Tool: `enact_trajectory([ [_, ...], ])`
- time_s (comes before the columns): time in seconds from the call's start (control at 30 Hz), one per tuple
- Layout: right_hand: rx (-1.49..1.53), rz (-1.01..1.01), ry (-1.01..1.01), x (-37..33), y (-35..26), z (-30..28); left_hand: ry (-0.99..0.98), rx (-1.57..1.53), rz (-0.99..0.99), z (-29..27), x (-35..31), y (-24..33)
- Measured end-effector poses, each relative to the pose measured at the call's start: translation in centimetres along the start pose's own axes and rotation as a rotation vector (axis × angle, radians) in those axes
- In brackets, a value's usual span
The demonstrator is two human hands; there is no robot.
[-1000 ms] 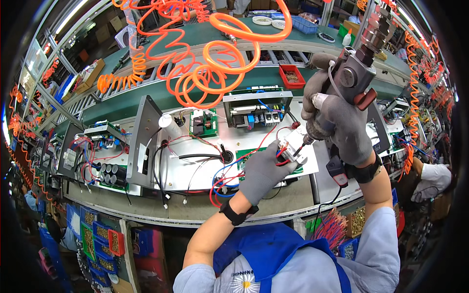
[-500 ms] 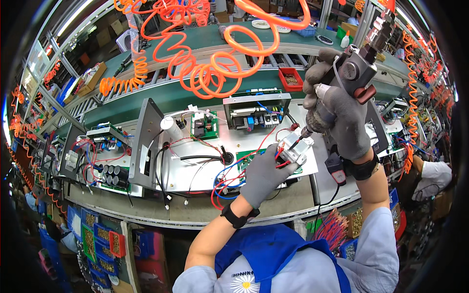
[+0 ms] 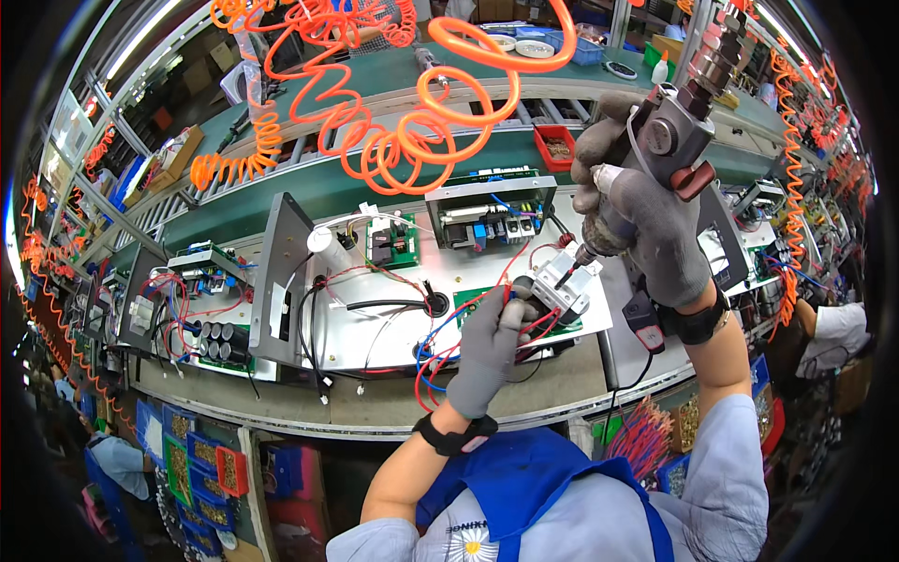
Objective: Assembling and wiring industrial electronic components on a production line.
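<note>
My right hand (image 3: 660, 229), in a grey glove, is wrapped round a pneumatic screwdriver (image 3: 682, 131). Its bit points down onto a small white block-shaped module (image 3: 573, 296) at the right end of a metal chassis plate (image 3: 379, 330). Just left of that module, my gloved left hand (image 3: 485, 354) pinches a red wire (image 3: 508, 292) between thumb and fingers. More red and blue wires run past this hand, and part of a green circuit board (image 3: 465, 298) shows behind it.
A dark upright panel (image 3: 283, 272), a white cylinder (image 3: 328, 245) and a bracketed board assembly (image 3: 492, 211) stand on the chassis. Orange coiled hoses (image 3: 449, 122) hang over the bench. A red parts bin (image 3: 555, 148) sits behind. Further units line both sides.
My left hand has drawn back left off the white module and now pinches a red wire. The screwdriver stays at the module, shifted slightly.
</note>
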State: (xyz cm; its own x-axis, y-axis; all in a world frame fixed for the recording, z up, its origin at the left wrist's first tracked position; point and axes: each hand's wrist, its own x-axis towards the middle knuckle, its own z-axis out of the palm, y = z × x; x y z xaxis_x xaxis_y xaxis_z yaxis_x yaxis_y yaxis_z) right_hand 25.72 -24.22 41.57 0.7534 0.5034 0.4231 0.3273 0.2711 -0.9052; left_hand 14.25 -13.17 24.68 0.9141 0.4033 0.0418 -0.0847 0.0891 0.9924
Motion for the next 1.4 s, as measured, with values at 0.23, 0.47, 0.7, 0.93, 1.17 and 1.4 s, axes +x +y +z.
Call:
enact_trajectory([
  [0.23,0.041,-0.012,-0.013,-0.2,0.1,-0.4,-0.061,0.011,-0.189,-0.5,-0.2,0.9],
  [0.47,0.032,0.033,0.009,-0.5,-0.2,-0.2,-0.116,-0.01,-0.262,-1.1,0.3,0.6],
  [0.7,-0.017,-0.037,-0.016,-0.4,-0.1,0.0,-0.199,0.187,-0.159,-1.1,1.1,0.1],
  [0.93,-0.037,-0.001,-0.015,-0.5,-0.2,-0.2,-0.196,0.346,0.032,-0.4,2.2,-0.4],
  [1.17,-0.045,-0.025,-0.008,-0.2,-0.1,-0.1,0.033,0.267,-0.011,1.9,2.1,-1.8],
  [1.4,-0.056,0.081,-0.086,1.0,0.1,-0.4,-0.009,0.264,0.041,1.7,2.4,-1.7],
])
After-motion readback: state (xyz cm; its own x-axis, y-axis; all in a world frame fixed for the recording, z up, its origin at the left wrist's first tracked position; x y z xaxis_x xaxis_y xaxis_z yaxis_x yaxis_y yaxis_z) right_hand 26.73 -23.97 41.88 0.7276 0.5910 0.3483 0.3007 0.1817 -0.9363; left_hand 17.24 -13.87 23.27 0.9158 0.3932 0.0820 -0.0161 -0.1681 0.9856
